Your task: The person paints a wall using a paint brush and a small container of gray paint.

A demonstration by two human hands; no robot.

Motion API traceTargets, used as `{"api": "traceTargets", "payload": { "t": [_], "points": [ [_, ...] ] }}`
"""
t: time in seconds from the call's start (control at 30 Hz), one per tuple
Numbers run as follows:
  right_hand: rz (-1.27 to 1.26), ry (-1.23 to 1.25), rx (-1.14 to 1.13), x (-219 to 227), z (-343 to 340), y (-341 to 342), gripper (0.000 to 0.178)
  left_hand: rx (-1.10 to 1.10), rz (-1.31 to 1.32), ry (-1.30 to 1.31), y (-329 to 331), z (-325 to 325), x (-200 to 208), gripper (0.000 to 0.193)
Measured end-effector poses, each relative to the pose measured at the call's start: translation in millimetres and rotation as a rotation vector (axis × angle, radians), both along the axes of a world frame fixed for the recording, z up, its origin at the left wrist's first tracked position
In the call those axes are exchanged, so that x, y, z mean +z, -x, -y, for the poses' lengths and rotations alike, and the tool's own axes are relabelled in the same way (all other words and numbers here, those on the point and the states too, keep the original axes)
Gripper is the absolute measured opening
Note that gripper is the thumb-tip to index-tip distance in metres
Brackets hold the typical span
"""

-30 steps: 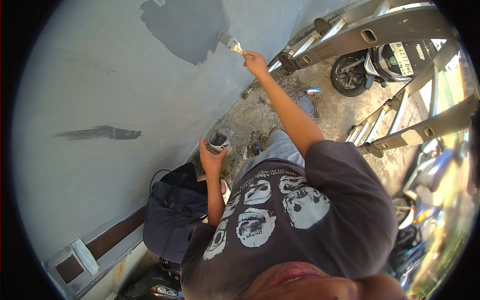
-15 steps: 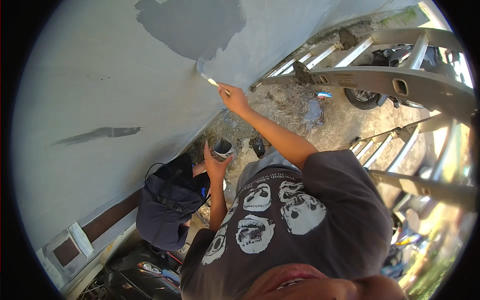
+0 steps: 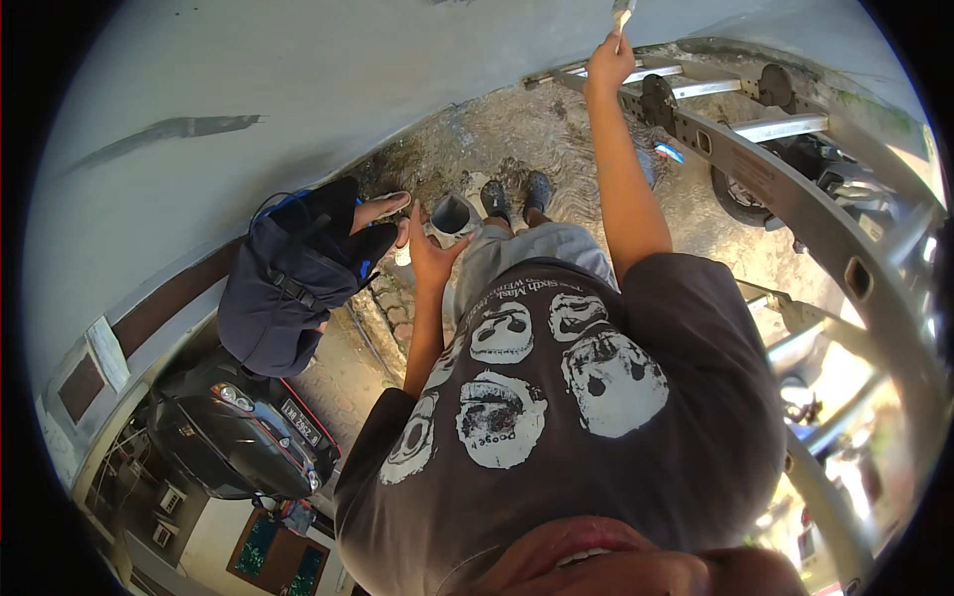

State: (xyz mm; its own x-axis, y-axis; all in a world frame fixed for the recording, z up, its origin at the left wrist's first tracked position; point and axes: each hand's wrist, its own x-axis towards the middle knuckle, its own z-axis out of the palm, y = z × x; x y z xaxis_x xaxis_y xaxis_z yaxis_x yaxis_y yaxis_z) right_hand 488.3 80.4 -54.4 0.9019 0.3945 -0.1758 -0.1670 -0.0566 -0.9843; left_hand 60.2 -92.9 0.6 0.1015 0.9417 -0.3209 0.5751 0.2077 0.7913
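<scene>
My right hand (image 3: 608, 65) reaches up to the top edge of the picture, its fingers closed round the handle of a paintbrush (image 3: 622, 18). The bristles run partly out of view, so I cannot tell whether they touch the pale grey wall (image 3: 328, 70). Low in front of my body, my left hand (image 3: 433, 256) grips a paint container (image 3: 464, 223) with dark grey inside it. A darker grey paint streak (image 3: 164, 136) marks the wall at the left.
To the right lean metal ladders (image 3: 765, 174), with a motorcycle (image 3: 740, 194) behind. Close by on the left is another person in dark clothes (image 3: 273, 288). A black car (image 3: 214, 427) stands at the lower left. Rough concrete floor (image 3: 556, 149) lies below the wall.
My right hand has moved up and right with the paintbrush, away from the dark grey patch. The view has shifted, leaving most of that patch outside the picture. My left hand still holds the container.
</scene>
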Motion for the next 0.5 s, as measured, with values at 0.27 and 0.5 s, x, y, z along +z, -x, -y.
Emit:
{"api": "traceTargets", "payload": {
  "t": [0.27,0.5],
  "points": [
    [0.212,0.267,0.768,46.2,7.2,174.1,0.037,0.099,0.099,-0.177,33.2,-10.6,-2.6,0.118],
    [0.215,0.204,0.696,52.8,5.2,169.0,0.034,0.116,0.154,-0.144,33.5,-40.7,23.5,0.12]
  ]
}}
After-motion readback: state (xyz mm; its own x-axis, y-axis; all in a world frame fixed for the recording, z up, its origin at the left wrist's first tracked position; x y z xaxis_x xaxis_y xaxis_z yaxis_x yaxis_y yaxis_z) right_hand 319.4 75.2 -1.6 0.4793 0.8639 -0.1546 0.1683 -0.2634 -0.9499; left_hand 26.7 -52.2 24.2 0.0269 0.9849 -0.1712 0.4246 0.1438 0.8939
